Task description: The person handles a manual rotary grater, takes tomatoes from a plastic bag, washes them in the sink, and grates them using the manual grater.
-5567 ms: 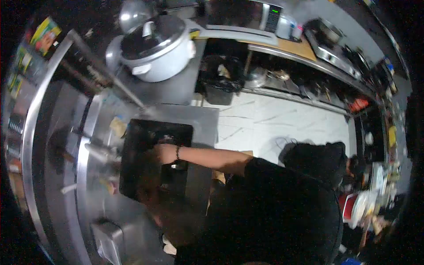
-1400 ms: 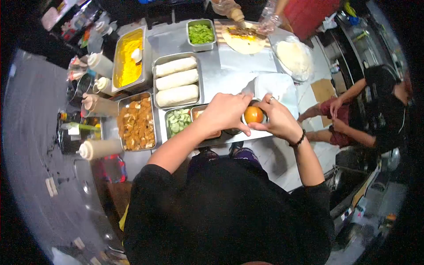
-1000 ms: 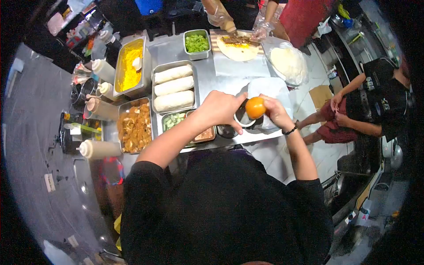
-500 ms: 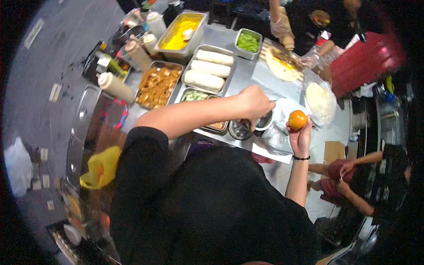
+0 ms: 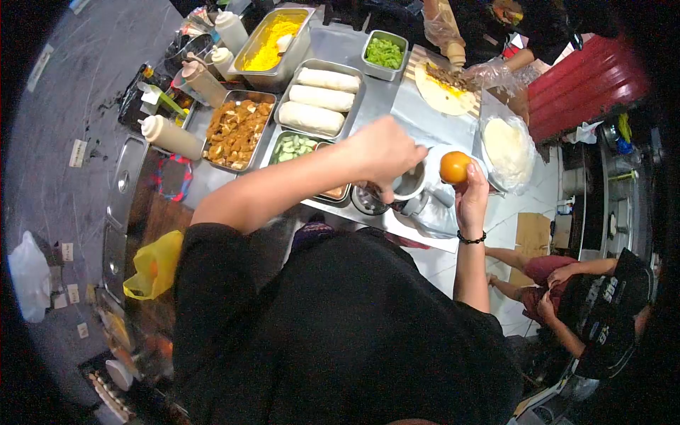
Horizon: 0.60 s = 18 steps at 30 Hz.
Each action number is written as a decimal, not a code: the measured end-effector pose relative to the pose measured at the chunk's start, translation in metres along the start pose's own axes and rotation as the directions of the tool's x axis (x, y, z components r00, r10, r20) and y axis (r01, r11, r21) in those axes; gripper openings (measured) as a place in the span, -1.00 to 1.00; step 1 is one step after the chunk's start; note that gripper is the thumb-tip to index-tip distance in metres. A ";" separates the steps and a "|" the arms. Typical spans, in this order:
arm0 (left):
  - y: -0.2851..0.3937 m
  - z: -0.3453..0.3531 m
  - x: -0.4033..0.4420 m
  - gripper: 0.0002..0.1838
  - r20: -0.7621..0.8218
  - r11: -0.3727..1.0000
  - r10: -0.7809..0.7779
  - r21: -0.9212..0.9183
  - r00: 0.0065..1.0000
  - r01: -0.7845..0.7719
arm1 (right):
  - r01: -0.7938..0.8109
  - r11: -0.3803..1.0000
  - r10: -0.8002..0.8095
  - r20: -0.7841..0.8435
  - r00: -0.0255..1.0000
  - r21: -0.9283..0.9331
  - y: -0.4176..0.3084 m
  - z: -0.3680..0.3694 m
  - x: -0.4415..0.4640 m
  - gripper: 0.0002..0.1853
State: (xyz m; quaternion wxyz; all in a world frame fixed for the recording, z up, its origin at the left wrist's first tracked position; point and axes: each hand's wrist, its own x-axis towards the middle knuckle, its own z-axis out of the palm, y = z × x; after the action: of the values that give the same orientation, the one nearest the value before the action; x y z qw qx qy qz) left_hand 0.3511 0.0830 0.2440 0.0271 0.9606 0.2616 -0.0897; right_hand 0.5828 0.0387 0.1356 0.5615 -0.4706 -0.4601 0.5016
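Note:
My right hand (image 5: 473, 202), with a dark beaded bracelet on the wrist, holds up a shiny orange-red tomato (image 5: 455, 168) in its fingers. My left hand (image 5: 389, 152) is curled closed, thumb pointing down, above a round pale-rimmed container (image 5: 411, 185). Whatever its fingers grip is hidden. Below that hand sits a dark round container (image 5: 368, 200), partly covered. Beside it, a metal tray of cut cucumber (image 5: 295, 147) shows past my forearm. Clear plastic (image 5: 433, 212) lies below the tomato.
Trays of white rolled wraps (image 5: 322, 97), brown meat pieces (image 5: 239, 131), yellow shreds (image 5: 269, 48) and lettuce (image 5: 384, 53) fill the counter. Squeeze bottles (image 5: 172, 137) stand left. A co-worker's gloved hands (image 5: 496, 73) work at a filled flatbread (image 5: 445, 88). Another person (image 5: 602, 304) sits at right.
My right hand has moved up and left with the tomato, bringing it closer to my left hand. My left hand has shifted slightly left and up. The view has moved a little.

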 end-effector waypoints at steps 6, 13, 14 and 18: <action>-0.021 -0.063 -0.050 -0.14 -0.195 0.985 -0.171 -0.062 0.966 0.162 | 0.121 0.949 -0.109 0.057 0.992 -0.291 -0.009 0.009 -0.001 -0.69; -0.050 -0.009 -0.202 -0.02 -0.159 0.528 -0.842 -0.434 0.515 0.730 | 0.593 0.565 -0.285 0.540 0.792 -0.573 -0.034 0.054 -0.020 -0.46; -0.054 0.021 -0.227 -0.01 -0.100 0.419 -0.904 -0.398 0.416 0.816 | 0.620 0.501 -0.257 0.581 0.772 -0.603 -0.030 0.057 -0.021 -0.47; -0.047 0.128 -0.326 -0.07 0.194 -0.043 -0.980 -0.389 0.036 0.920 | 0.611 0.448 -0.235 0.573 0.785 -0.653 -0.026 0.061 -0.019 -0.52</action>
State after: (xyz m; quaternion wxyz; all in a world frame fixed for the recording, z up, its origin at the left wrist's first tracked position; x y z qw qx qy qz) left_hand 0.0305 -0.0512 0.1786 0.1412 0.4807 0.8643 0.0434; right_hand 0.5247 0.0223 0.1685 0.2819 -0.4258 -0.8455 0.1559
